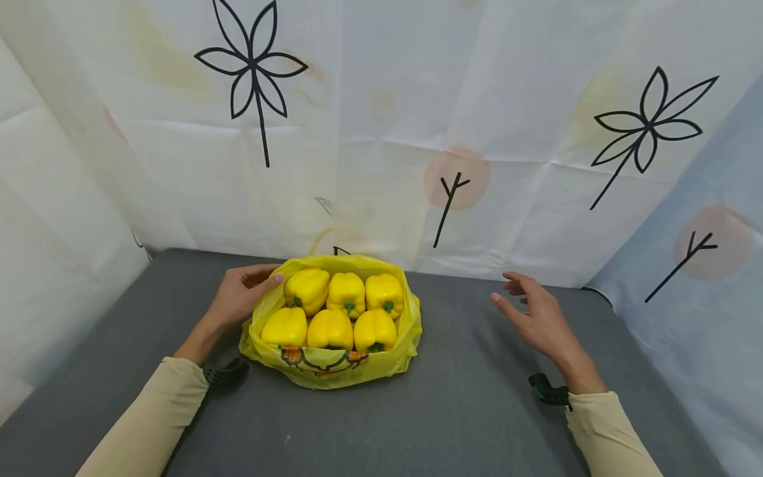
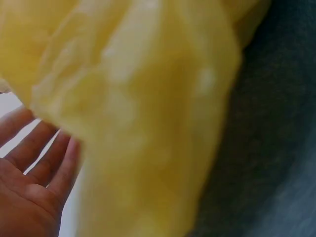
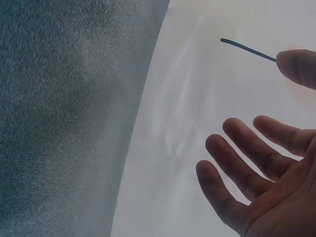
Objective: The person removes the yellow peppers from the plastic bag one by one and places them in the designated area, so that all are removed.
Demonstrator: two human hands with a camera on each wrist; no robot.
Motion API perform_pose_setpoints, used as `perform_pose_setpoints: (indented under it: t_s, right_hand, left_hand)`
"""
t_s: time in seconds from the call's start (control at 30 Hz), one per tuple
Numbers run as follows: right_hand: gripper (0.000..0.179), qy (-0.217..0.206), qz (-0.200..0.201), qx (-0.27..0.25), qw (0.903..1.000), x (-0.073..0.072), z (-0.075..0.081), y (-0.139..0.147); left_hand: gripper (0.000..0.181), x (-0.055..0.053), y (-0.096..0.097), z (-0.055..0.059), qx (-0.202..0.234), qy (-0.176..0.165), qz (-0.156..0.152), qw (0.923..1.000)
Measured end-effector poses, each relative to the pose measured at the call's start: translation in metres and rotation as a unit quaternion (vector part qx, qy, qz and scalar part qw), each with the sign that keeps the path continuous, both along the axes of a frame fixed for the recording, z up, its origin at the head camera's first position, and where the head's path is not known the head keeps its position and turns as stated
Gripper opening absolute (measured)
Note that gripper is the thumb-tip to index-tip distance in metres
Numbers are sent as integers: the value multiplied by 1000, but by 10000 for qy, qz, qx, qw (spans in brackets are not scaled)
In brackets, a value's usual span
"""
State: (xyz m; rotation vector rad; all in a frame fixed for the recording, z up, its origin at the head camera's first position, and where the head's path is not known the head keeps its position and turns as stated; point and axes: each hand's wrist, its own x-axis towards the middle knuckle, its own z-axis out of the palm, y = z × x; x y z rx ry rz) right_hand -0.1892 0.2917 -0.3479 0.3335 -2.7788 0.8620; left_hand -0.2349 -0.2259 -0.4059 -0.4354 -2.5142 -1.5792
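Observation:
A yellow plastic bag (image 1: 381, 368) lies on the table with its mouth spread wide. Inside it, several yellow bell peppers (image 1: 330, 329) sit in two rows, some with green stems showing. My left hand (image 1: 235, 295) is at the bag's left rim, its fingertips touching or just behind the plastic. In the left wrist view the fingers (image 2: 52, 153) of that hand are extended, partly hidden by the bag's side (image 2: 143, 133). To the right of the bag, my right hand (image 1: 539, 321) hovers over the table with its fingers spread loosely and holds nothing.
A dark grey table (image 1: 453, 411) carries the bag. White patterned cloth (image 1: 381, 132) hangs behind the table's far edge, with more cloth at the left and a bluish sheet (image 1: 721, 318) at the right. Each wrist wears a dark strapped device (image 1: 548, 391).

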Motion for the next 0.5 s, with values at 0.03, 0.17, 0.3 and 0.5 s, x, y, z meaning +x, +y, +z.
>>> perform_pose_setpoints:
  t_s: [0.03, 0.17, 0.3, 0.5]
  right_hand:
    - [62, -5, -4, 17, 10000, 0, 0, -1]
    - [62, -20, -12, 19, 10000, 1, 1, -2]
    - [62, -40, 7, 4, 10000, 1, 2, -4]
    - [62, -59, 17, 27, 10000, 2, 2, -5]
  left_hand:
    - [43, -1, 0, -1, 108, -2, -22, 9999]
    - [43, -2, 1, -5, 531, -80, -94, 9985]
    - [42, -3, 0, -9, 854, -202, -37, 9961]
    - [39, -4, -1, -16, 1178, -237, -29, 9928]
